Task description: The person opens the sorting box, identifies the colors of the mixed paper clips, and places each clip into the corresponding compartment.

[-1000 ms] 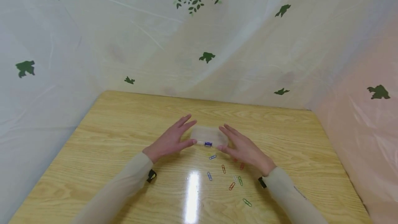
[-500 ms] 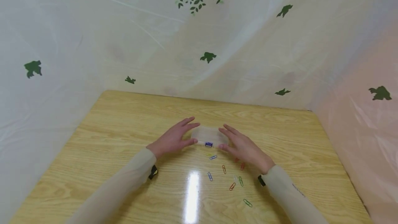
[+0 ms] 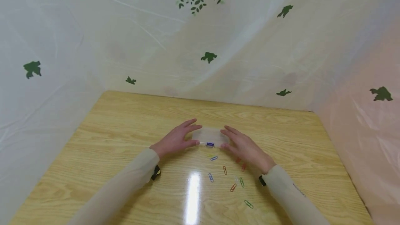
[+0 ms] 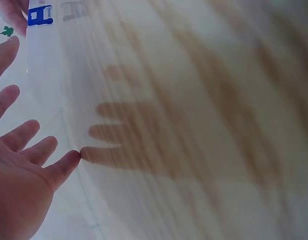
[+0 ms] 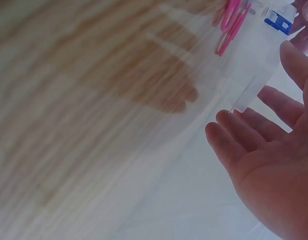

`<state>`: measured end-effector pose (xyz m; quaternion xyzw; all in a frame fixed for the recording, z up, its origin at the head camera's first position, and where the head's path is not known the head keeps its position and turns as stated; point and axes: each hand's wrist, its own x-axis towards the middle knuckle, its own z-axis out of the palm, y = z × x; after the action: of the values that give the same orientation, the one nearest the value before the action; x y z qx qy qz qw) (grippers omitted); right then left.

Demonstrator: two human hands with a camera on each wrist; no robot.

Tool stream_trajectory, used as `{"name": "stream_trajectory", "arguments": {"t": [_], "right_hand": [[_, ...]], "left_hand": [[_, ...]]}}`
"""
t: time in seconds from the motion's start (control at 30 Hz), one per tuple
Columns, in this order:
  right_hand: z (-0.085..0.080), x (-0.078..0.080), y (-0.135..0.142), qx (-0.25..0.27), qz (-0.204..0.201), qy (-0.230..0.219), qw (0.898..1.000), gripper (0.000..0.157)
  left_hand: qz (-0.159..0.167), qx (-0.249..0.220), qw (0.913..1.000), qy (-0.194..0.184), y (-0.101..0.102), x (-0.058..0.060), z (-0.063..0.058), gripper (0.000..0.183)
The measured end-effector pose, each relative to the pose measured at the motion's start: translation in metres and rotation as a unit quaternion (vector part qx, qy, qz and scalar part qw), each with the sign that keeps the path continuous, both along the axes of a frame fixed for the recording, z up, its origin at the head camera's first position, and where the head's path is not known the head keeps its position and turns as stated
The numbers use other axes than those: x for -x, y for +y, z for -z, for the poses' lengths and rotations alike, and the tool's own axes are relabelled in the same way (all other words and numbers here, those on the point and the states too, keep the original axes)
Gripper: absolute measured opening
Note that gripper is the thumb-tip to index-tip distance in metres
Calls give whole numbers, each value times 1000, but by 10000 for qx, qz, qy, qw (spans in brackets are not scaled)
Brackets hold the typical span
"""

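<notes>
A clear plastic case [image 3: 210, 134] with a blue latch [image 3: 210, 144] on its near side lies on the wooden table between both hands. My left hand [image 3: 175, 141] is at its left end, fingers spread and thumb tip close to the near left corner. At the right end is my right hand [image 3: 247, 148], fingers extended and gently bent. In the right wrist view, its fingertips [image 5: 224, 117] overlap the case's edge. Neither hand curls round anything. The left wrist view shows the left fingers [image 4: 24, 132] apart, beside their reflection in the glossy tabletop.
Several loose paper clips lie on the near side of the case, including a blue one [image 3: 210, 177], a red one [image 3: 225, 170] and a green one [image 3: 248, 203]. Pink clips [image 5: 232, 30] show up close in the right wrist view. A pale curtain [image 3: 156, 44] surrounds the wooden table [image 3: 131, 114].
My left hand has shifted slightly right along the case's end. The right hand has barely moved. Case and paper clips stay in place.
</notes>
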<state>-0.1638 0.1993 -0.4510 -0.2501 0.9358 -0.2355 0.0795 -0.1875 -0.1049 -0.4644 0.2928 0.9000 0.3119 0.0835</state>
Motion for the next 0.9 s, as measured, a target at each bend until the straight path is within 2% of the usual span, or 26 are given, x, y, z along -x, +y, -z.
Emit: {"name": "stream_trajectory", "arguments": {"t": [0.23,0.57,0.73,0.9], "right_hand": [[3,4,2,-25,47,72,10000,59],[2,6,3,59,65,174,9998,59],[-3,4,-4,323,80,476,9983,51],[-8,2,-13,554,100,764,9955,38]], "left_hand": [[-18,20,9999,110,2,1,1,64],[-73,156,9999,15,7,4,-2,52],[-119,255,9996,5,8,4,-2,48],[-190,165,9996,-83,10,5,-3,46]]}}
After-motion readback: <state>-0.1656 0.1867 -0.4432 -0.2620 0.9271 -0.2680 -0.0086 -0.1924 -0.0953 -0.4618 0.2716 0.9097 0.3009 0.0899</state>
